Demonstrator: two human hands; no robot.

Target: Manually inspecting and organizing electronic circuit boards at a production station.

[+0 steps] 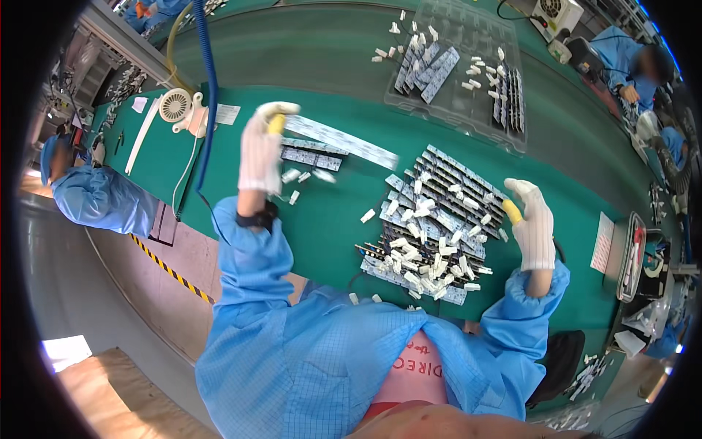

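Observation:
My left hand (260,150), in a white knitted glove with a yellow thumb cover, is slightly blurred beside the left end of a long pale circuit-board strip (340,143). Its fingers bend over toward the thumb; whether they touch the strip I cannot tell. Below that strip lie shorter board strips (311,159) and a few loose white connectors (291,175). On the right, my right hand (530,223), gloved alike, has thumb and fingers apart with nothing between them. It hovers at the right edge of a stack of circuit-board strips (461,175), strewn with white connectors (409,256).
A clear plastic tray (457,110) at the far side carries more strips and connectors. A small white fan (179,108) stands at left near a hanging blue coiled hose (205,66). At right are a printed sheet (602,241) and a bin (630,256). Co-workers (102,197) sit nearby.

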